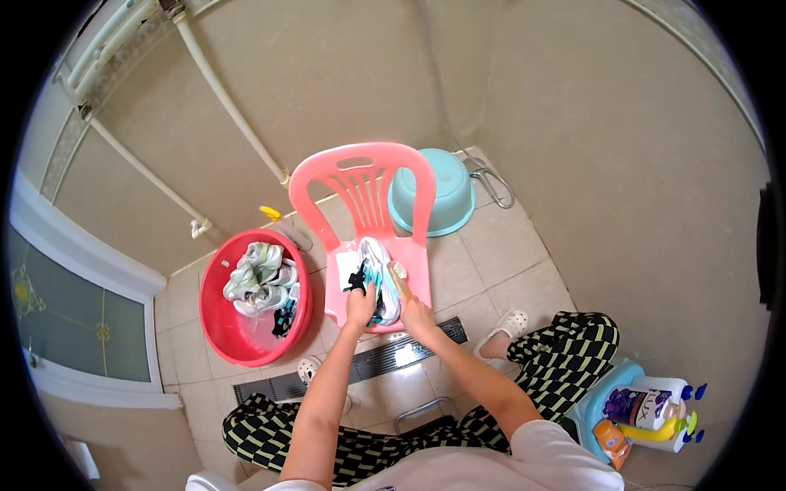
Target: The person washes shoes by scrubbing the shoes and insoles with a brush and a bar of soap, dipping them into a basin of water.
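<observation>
On the seat of a pink plastic chair (419, 282) lies a white shoe (376, 266) with teal and black parts. My left hand (359, 308) is closed on the shoe's near left side, by its black laces. In my right hand (416, 317) is a brush (399, 280) with a light wooden back, held against the shoe's right side. The bristles are mostly hidden. A white rectangular piece (347, 270) lies on the seat left of the shoe.
A red basin (213, 315) with several pale shoes (260, 282) stands at the left, a yellow-handled tool (282, 222) behind it. An upturned teal basin (438, 196) is behind the chair. Bottles (647, 409) stand at lower right. A drain grate (368, 364) crosses the floor.
</observation>
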Available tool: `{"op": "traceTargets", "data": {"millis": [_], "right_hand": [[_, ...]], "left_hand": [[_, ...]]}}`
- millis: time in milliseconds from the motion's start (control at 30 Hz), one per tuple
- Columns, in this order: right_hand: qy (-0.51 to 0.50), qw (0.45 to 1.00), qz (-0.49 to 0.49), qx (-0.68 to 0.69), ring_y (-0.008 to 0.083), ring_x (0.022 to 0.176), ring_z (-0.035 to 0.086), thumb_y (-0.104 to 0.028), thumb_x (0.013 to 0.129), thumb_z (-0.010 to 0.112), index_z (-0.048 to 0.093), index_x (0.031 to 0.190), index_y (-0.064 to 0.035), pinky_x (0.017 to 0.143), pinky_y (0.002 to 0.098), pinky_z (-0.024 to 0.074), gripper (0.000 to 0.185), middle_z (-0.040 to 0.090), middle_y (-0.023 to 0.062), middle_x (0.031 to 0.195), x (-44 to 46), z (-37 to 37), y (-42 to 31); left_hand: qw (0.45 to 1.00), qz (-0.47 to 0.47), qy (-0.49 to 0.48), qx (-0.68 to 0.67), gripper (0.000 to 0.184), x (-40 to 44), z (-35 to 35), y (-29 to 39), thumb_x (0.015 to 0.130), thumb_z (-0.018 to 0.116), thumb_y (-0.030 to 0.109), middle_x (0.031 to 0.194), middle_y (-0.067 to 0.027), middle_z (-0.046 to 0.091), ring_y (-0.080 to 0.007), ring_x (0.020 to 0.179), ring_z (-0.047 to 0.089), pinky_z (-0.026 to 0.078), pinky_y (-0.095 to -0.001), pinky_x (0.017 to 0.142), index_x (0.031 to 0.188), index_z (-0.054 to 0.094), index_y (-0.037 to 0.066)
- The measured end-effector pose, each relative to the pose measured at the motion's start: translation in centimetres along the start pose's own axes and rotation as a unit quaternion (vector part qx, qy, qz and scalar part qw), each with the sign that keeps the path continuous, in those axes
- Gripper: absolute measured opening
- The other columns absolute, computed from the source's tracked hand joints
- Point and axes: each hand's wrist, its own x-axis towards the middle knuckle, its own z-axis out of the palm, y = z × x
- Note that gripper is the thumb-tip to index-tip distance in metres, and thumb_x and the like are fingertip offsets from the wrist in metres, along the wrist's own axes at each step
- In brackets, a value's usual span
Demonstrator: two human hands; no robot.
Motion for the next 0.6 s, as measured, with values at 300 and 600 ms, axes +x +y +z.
{"op": "traceTargets", "data": {"millis": [300, 600], "right_hand": [[0.022, 1.000, -0.013, 0.005, 0.0410, 0.076, 0.059, -0.033, 0.089, 0.035, 0.055, 0.086, 0.0064, 0.067, 0.0472, 0.0464, 0.044, 0.059, 0.0271, 0.079, 5.2, -0.1, -0.9], [0.015, 0.986, -0.165, -0.030, 0.0393, 0.068, 0.059, -0.032, 0.088, 0.038, 0.056, 0.083, 0.0060, 0.061, 0.0457, 0.0475, 0.042, 0.059, 0.0248, 0.073, 7.9, -0.5, -6.5]], "left_hand": [[0.999, 0.050, -0.005, -0.001, 0.049, 0.0, -0.4, 0.3, 0.081, 0.049, 0.036, 0.064, -0.0303, 0.053, -0.0419, 0.065, 0.056, 0.042, -0.0456, 0.059, 0.066, 0.056, -0.010], [0.999, 0.040, 0.019, -0.026, 0.048, -1.0, 0.2, -2.8, 0.084, 0.045, 0.035, 0.062, -0.0295, 0.053, -0.0412, 0.061, 0.055, 0.040, -0.0459, 0.058, 0.072, 0.054, -0.010]]}}
